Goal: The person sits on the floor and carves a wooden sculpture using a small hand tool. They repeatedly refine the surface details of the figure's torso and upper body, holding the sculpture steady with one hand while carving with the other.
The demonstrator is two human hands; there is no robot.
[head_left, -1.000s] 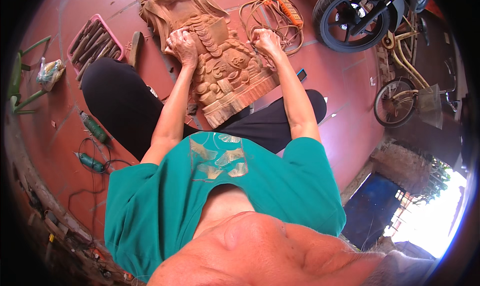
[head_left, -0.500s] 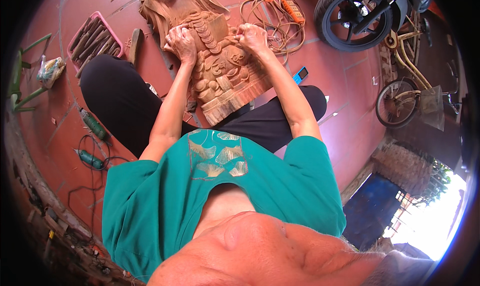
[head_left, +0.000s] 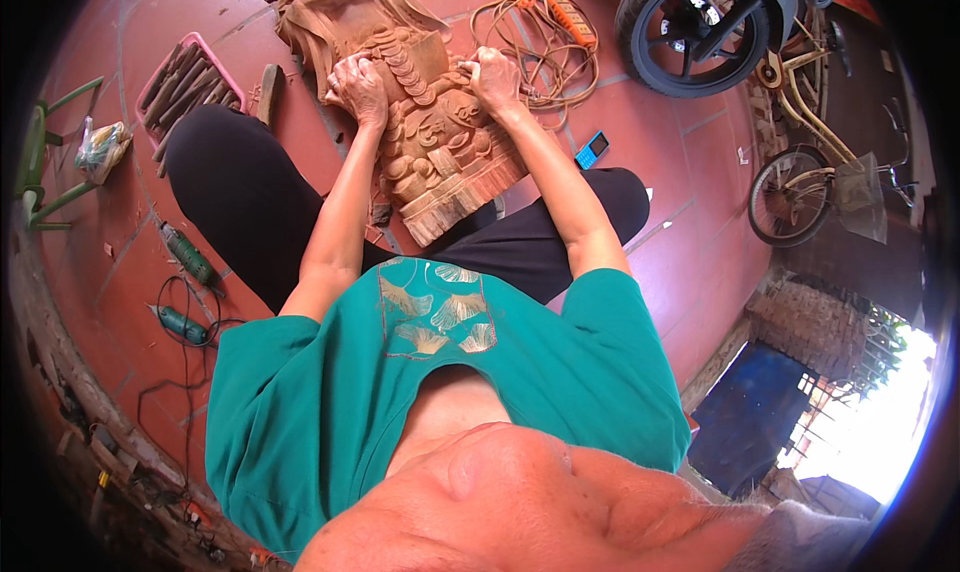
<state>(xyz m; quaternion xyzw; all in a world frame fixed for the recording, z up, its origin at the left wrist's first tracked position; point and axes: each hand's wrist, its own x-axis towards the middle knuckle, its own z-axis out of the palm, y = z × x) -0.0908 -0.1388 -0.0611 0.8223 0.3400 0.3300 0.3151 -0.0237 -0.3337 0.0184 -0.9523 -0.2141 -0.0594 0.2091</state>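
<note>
Across my folded legs and the floor lies a brown wood carving point(head_left: 432, 152), densely cut with rounded relief and a flat ridged base toward me. My left hand point(head_left: 357, 90) is closed on its left edge, fingers curled in. At the opposite edge my right hand point(head_left: 494, 78) is closed too, its fingers bent against the wood. No tool shows in either hand; the undersides of the fingers are hidden.
A pink basket point(head_left: 241, 100) of chisel-like tools stands left, beside a wooden block point(head_left: 270, 94). Two green power tools point(head_left: 188, 252) lie nearer. Rightward are an orange power strip point(head_left: 570, 20) with coiled cord, a blue phone point(head_left: 593, 150), a motorcycle wheel point(head_left: 628, 40) and a bicycle point(head_left: 808, 162).
The whole view has shifted slightly, with the right-hand surroundings a little further left. Both hands keep about the same hold on the carving.
</note>
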